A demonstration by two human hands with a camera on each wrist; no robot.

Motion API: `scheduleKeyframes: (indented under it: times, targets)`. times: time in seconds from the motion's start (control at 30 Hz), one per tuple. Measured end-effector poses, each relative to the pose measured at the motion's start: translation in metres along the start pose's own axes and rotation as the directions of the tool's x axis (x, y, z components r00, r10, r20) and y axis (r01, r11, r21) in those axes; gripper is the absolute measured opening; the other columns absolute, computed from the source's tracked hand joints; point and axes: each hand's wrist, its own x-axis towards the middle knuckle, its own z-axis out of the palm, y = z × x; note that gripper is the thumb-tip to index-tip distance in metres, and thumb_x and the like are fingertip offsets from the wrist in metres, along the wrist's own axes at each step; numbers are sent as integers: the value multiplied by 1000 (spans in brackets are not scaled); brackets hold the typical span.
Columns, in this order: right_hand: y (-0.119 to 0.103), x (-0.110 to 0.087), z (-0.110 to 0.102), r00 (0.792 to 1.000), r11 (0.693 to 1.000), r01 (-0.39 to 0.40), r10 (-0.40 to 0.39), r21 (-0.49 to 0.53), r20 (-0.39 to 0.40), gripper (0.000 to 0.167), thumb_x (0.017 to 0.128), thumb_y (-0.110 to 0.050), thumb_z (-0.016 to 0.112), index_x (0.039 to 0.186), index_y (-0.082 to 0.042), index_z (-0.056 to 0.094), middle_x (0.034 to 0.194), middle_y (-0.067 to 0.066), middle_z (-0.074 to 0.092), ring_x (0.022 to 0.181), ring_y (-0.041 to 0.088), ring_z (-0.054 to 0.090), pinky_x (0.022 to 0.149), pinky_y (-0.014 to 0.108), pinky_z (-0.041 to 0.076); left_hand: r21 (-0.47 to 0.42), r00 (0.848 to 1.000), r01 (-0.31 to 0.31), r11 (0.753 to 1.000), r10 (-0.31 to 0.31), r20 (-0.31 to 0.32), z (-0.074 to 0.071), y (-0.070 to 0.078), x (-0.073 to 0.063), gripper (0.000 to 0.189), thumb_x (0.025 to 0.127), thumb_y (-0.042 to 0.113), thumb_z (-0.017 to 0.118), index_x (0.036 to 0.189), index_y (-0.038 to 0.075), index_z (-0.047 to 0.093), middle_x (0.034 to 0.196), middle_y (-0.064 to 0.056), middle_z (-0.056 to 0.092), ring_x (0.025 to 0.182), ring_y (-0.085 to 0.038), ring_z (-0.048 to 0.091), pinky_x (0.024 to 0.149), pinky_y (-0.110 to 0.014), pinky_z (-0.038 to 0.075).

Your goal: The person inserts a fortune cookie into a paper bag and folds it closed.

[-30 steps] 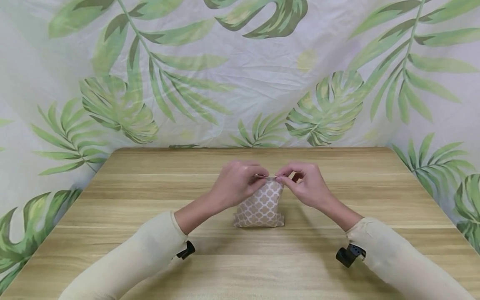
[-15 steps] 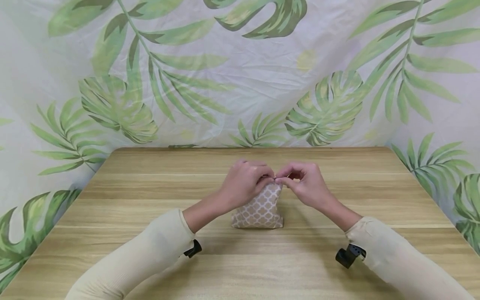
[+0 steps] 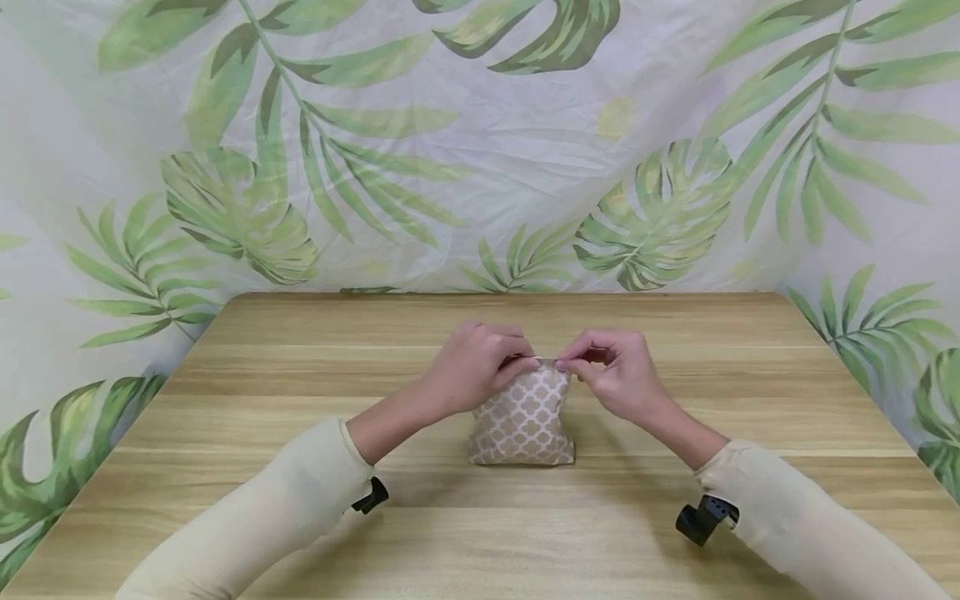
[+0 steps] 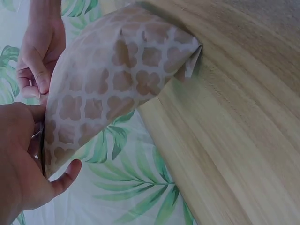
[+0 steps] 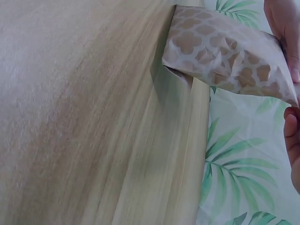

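Note:
A small tan paper bag [image 3: 522,421] with a white lattice pattern stands upright on the wooden table, its body puffed out. Along its narrow top edge, my left hand [image 3: 474,367] pinches the left end between thumb and fingers. Close beside it, my right hand [image 3: 618,371] pinches the right corner of the same edge. Seen from the left wrist, the bag [image 4: 103,79] spreads between both hands, and the left thumb sticks out past its edge. In the right wrist view the bag [image 5: 220,56] shows a folded bottom corner, while the right hand [image 5: 293,140] is partly cut off.
The wood-grain table [image 3: 300,367] reaches back to a white cloth backdrop [image 3: 525,150] printed with green leaves. Dark wrist cameras hang below both cream sleeves, one under the left cuff [image 3: 370,496] and one under the right [image 3: 705,518].
My left fingertips slid right along the bag's top until they met the right ones, then moved back left. The bag's base shifted slightly nearer. My right hand keeps its pinch.

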Motion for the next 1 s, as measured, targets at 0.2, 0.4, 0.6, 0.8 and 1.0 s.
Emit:
scheduleKeyframes:
  times: [0.2, 0.4, 0.6, 0.8, 1.0]
  targets:
    - [1, -1, -2, 1000, 1000, 3, -3, 8, -12, 18, 80, 22, 76, 78, 4, 75, 76, 15, 74, 68, 9, 67, 60, 18, 52, -81, 1000, 24, 996, -23, 19, -3, -8, -3, 13, 98, 17, 74, 91, 8, 79, 85, 0, 73, 70, -10, 62, 65, -24, 50]
    - [1, -4, -5, 1000, 1000, -18, 19, 11, -23, 18, 80, 22, 76, 78, 4, 75, 76, 17, 74, 68, 8, 67, 58, 18, 50, -93, 999, 24, 995, -21, 28, -5, -12, -9, 10, 97, 14, 73, 91, 8, 78, 86, 0, 72, 73, -12, 63, 67, -26, 51]
    - [3, -6, -8, 998, 999, -36, 36, 10, -44, 17, 79, 22, 75, 77, 5, 74, 76, 18, 73, 66, 8, 66, 60, 18, 53, -101, 998, 32, 994, -27, 49, -9, -21, -15, 13, 98, 15, 73, 86, 12, 72, 80, 4, 66, 69, -8, 56, 64, -25, 48]
    - [3, -9, -12, 997, 998, -59, 60, 18, -52, 17, 79, 23, 75, 77, 5, 74, 74, 19, 72, 58, 10, 61, 53, 18, 49, -127, 998, 15, 992, -7, 64, -10, -30, -25, 17, 99, 13, 70, 83, 13, 66, 75, 6, 60, 69, -8, 54, 63, -26, 48]
    - [6, -8, -15, 995, 994, -98, 99, 38, -26, 13, 80, 20, 76, 78, 8, 73, 73, 19, 72, 56, 12, 61, 52, 21, 51, -194, 999, -33, 980, 36, 14, -7, -32, -28, 11, 97, 6, 71, 87, 9, 70, 83, 0, 70, 77, -12, 64, 70, -29, 55]
